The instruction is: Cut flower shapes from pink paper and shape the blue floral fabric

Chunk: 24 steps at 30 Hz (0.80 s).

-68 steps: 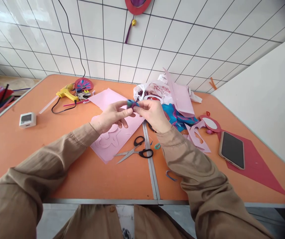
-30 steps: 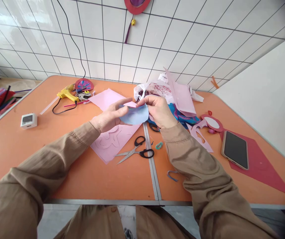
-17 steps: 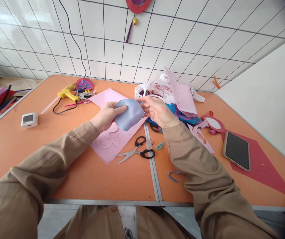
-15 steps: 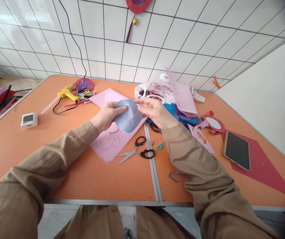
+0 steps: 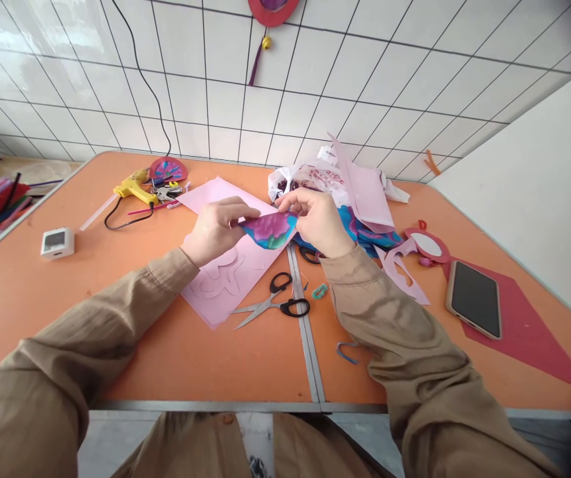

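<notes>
Between my two hands a small piece of patterned fabric, purple, blue and green, is held up over the table with its lower edge curved. My left hand is closed on its left end. At the other end, my right hand pinches the upper right edge. Beneath lies a pink sheet with curved cut shapes on it. Black-handled scissors rest partly open just in front. More blue and purple fabric is bunched beyond my right wrist.
A yellow glue gun with a black cord lies at the back left, near a small white box. A phone rests on red sheet material at right. A plastic bag sits by the wall.
The fabric has turned from its plain pale blue side to its colourful patterned side and now shows as a half-round. My right fingers have closed on its edge.
</notes>
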Available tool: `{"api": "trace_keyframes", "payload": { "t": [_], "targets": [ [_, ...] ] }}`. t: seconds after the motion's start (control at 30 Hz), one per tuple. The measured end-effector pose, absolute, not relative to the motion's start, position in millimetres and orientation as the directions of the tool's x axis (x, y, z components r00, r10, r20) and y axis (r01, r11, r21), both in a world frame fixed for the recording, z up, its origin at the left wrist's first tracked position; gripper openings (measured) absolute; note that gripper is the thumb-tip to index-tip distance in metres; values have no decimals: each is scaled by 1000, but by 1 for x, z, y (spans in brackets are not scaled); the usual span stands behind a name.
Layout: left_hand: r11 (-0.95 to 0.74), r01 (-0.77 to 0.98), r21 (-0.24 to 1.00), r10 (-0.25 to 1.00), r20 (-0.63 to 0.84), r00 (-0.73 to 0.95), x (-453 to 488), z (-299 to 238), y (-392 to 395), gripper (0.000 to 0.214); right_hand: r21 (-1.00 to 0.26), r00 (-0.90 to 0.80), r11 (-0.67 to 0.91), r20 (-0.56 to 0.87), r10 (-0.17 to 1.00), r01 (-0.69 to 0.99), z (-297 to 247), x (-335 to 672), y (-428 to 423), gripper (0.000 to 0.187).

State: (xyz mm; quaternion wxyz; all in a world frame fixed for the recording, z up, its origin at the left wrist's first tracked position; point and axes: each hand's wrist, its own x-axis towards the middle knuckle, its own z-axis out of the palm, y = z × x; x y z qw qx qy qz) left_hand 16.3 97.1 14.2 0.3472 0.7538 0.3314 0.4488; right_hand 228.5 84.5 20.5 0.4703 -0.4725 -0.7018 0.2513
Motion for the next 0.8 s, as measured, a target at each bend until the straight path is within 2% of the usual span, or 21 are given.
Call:
{"api": "trace_keyframes", "payload": {
  "t": [0.07,0.1,0.17,0.23,0.3,0.4,0.43,0.5,0.6,0.67,0.73,0.8],
  "targets": [
    [-622,258,739,761,493,421,15,16,98,37,-829,-116,448,436,892,334,21,230,83,9],
    [-571,266,777,794,441,417,15,17,99,42,-843,-120,466,451,884,269,22,230,82,11],
    [-329,208,921,897,236,373,14,15,104,45,-863,-135,486,470,872,139,24,230,81,12],
    [-4,36,999,920,-10,391,13,12,109,36,-891,-177,452,440,880,34,27,229,79,11],
    [269,-137,954,858,-172,485,14,10,111,25,-922,-239,386,382,893,-34,29,228,77,12],
    [452,-228,863,738,-217,639,16,10,108,51,-949,-311,308,312,898,-63,30,226,74,14],
    [458,-227,859,712,-201,673,16,10,106,57,-955,-321,293,294,900,-52,31,226,74,16],
    [415,-208,886,695,-162,701,16,10,104,55,-961,-317,274,266,910,-20,31,225,74,19],
    [297,-183,937,754,-112,647,15,10,103,40,-961,-295,275,263,919,0,32,226,74,23],
    [208,-180,961,800,-62,597,15,10,103,33,-968,-252,248,251,934,-46,33,226,75,21],
    [123,-171,978,824,-4,567,16,10,103,28,-980,-214,157,181,960,-124,35,227,76,25],
    [72,-160,985,831,30,556,16,11,103,24,-988,-230,30,65,971,-151,34,228,77,38]
  ]
}}
